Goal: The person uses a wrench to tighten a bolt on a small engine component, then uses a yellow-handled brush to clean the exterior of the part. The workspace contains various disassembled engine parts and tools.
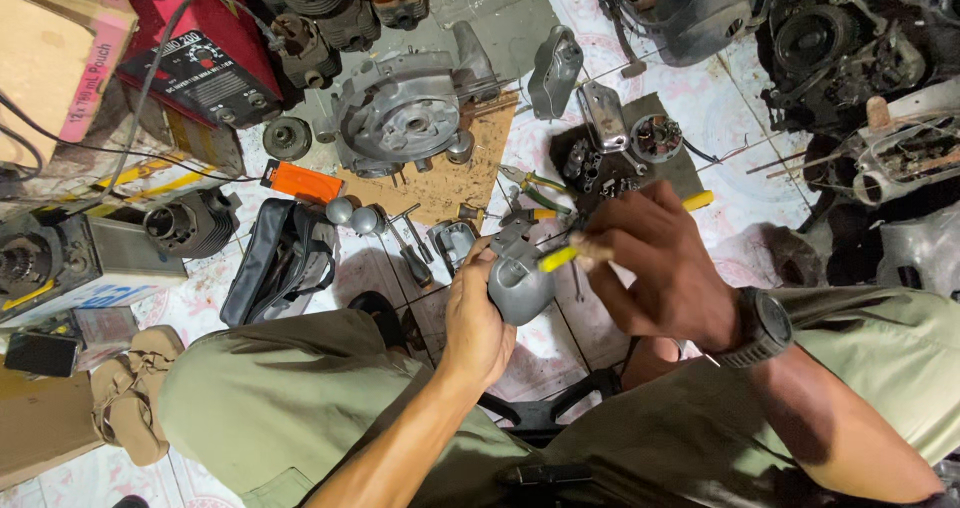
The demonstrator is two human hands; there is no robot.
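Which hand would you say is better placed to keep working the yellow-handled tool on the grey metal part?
Probably the right hand: it already holds the yellow-handled tool at the grey metal part, while the left hand cradles that part.

Pale patterned floor tiles (720, 98), cluttered, under even light.

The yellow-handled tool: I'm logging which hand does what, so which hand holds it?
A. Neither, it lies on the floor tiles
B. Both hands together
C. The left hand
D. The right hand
D. The right hand, the one with the black wristwatch, pinches the yellow-handled tool against the small grey metal part, which the left hand cradles from below.
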